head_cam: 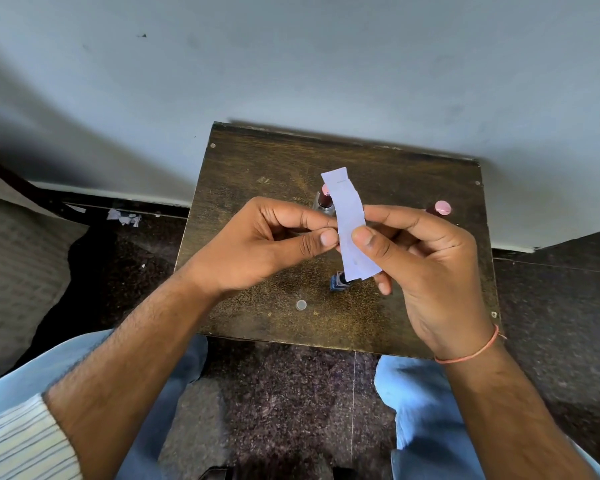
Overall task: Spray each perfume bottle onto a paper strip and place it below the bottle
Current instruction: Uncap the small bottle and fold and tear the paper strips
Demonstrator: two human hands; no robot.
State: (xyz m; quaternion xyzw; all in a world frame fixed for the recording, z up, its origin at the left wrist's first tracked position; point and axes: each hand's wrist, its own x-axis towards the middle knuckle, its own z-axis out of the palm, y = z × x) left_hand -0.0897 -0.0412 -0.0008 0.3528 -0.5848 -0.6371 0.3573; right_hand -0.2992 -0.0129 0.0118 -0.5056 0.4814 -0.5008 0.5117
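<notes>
**Holding a paper strip over three small bottles**

Nearest the lens: a striped sleeve cuff at lower left, blue-trousered knees either side of a dark speckled floor.

Pinching the paper strip from both sides, above a small dark wooden table pushed against a pale wall. Left hand nipping the strip's left edge between thumb and forefinger, other fingers curled behind. Right hand clamping the strip's middle under the thumb, fingers curled behind the paper, a thin orange thread circling the wrist. Strip standing nearly upright, slightly curved, white, ragged along one side.

Bottles sitting on the table beneath the hands, mostly hidden: a reddish bottle with a silvery base peeking out left of the strip's top; a pink-capped bottle beyond the right fingers; a dark blue bottle just below the strip's lower end. Contents and fill levels impossible to tell.

Also lying on the table near its front edge: a small round grey cap or disc. Torn paper scraps littering the floor by the wall at left.
</notes>
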